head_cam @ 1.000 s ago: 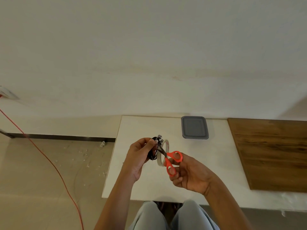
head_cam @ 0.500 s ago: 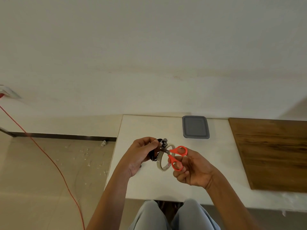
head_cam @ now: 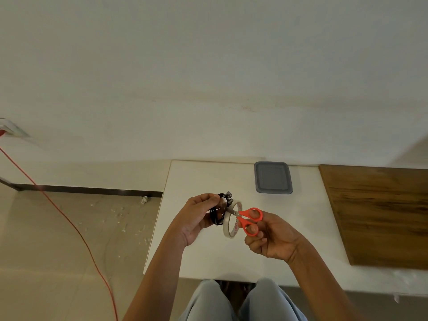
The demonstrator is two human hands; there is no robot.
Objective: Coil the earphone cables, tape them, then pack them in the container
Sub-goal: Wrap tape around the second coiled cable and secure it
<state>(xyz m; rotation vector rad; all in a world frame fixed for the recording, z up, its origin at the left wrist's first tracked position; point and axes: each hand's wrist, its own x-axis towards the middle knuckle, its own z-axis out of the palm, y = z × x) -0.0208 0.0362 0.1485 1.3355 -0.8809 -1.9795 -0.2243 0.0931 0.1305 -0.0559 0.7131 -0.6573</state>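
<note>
My left hand (head_cam: 196, 217) grips a coiled black earphone cable (head_cam: 216, 214) above the white table (head_cam: 203, 177), its grey earbuds sticking up at the top. A roll of pale tape (head_cam: 230, 220) hangs right beside the coil, a short strip running to the cable. My right hand (head_cam: 271, 237) holds red-handled scissors (head_cam: 249, 220) with thumb and finger through the loops. The blades point left at the strip between roll and coil. A grey lidded container (head_cam: 273, 178) sits shut at the back of the table.
A dark wooden board (head_cam: 379, 212) covers the table's right side. The table's left edge drops to a tiled floor with white debris (head_cam: 120, 218) and an orange cable (head_cam: 69, 225). My knees show under the near edge. A white wall rises behind.
The right hand shifted the scissors slightly right and rotated them, blades now reaching the tape strip. The roll turned to show more of its ring. The left hand stayed nearly still.
</note>
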